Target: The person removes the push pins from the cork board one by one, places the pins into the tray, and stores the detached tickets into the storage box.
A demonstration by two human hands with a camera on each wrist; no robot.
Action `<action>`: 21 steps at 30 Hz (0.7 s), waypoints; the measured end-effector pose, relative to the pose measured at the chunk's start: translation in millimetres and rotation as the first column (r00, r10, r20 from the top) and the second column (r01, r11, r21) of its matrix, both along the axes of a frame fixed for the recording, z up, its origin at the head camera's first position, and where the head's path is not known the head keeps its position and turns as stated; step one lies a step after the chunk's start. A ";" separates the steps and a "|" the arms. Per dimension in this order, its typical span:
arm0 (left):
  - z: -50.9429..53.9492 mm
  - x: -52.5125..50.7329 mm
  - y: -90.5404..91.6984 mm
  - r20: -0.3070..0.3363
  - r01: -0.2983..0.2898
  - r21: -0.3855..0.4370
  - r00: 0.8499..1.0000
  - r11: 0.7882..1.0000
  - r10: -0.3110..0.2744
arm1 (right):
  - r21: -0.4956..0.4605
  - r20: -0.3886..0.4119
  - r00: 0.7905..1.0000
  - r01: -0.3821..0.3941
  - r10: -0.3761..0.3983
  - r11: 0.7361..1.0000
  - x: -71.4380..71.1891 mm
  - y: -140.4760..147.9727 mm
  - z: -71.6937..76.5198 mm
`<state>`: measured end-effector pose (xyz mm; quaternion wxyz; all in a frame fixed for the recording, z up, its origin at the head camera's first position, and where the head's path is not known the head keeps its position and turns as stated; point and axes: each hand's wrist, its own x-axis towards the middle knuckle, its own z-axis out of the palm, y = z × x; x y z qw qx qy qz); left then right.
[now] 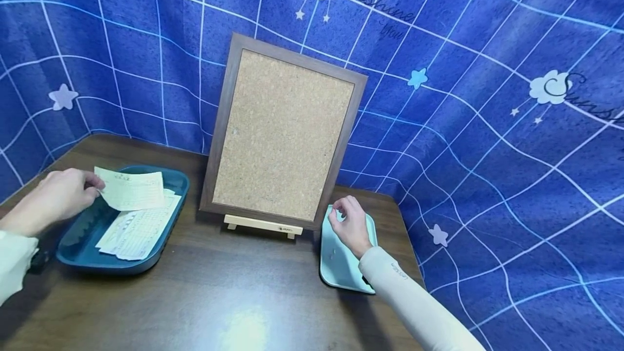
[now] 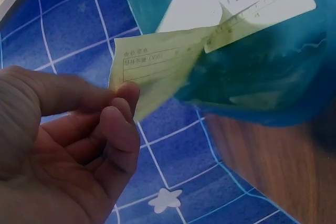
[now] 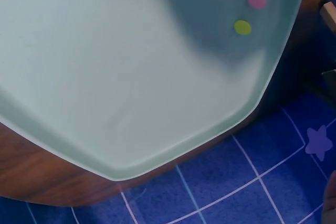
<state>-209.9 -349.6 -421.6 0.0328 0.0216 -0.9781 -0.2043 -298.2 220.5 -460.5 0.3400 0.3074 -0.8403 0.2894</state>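
Note:
My left hand (image 1: 65, 193) pinches the edge of a pale yellow-green printed paper slip (image 1: 131, 191) between thumb and fingertips. The slip is raised over a dark blue tray (image 1: 80, 245), where more printed slips (image 1: 141, 237) lie in a loose pile. At the right, my right hand (image 1: 352, 225) hovers above a pale mint tray (image 1: 336, 267), thumb and fingers bent toward each other. Whether anything tiny is between those fingertips cannot be seen. In the right wrist view, a pink disc (image 3: 257, 0) and a yellow-green disc (image 3: 242, 28) lie in the mint tray.
Between the trays a brown-framed cork board (image 1: 287, 134) leans upright on a small wooden stand (image 1: 263, 225). Everything rests on a dark wooden table (image 1: 219, 286). A blue curtain (image 1: 468, 123) with white lines hangs behind and along the right side.

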 end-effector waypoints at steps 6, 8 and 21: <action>-2.9 4.3 6.5 0.009 0.065 -0.046 0.998 0.997 -0.065 | 0.094 0.121 0.988 0.082 -0.093 0.992 1.5 4.2 -6.1; -3.5 5.6 8.9 0.016 0.077 -0.044 0.997 0.996 -0.077 | 0.119 0.175 0.978 0.091 -0.111 0.989 2.2 5.5 -8.9; -12.9 11.8 23.1 0.095 0.251 -0.051 0.965 0.967 -0.245 | 0.336 0.457 0.863 0.055 -0.214 0.940 4.9 18.4 -27.6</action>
